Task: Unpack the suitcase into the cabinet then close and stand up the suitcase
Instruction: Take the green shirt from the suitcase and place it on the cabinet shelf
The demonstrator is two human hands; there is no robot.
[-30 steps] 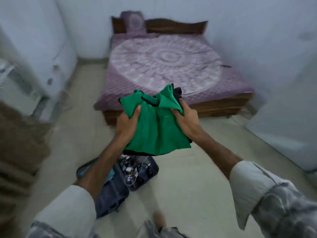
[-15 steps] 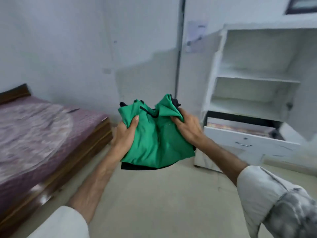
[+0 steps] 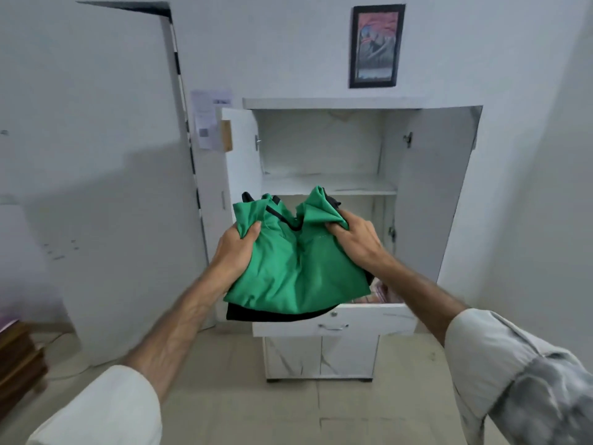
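Observation:
A folded green garment (image 3: 298, 268) with a black garment (image 3: 266, 314) under it hangs between my two hands in front of the white cabinet (image 3: 333, 104). My left hand (image 3: 234, 252) grips the bundle's left edge. My right hand (image 3: 356, 239) grips its upper right corner. Both cabinet doors stand open, showing a bare upper shelf (image 3: 353, 187). Below it a drawer (image 3: 362, 322) is pulled out, with something pinkish inside. The suitcase is out of view.
A framed picture (image 3: 376, 46) hangs on the wall above the cabinet. A tall white panel (image 3: 128, 155) leans left of it, with a paper sheet (image 3: 208, 117) stuck to the wall. A brown wooden bed corner (image 3: 19, 364) shows at lower left. Pale floor tiles lie below.
The view has swung from the bed and open suitcase to the right and now faces the cabinet head on. My hands still hold the same green and black bundle, closer to the cabinet.

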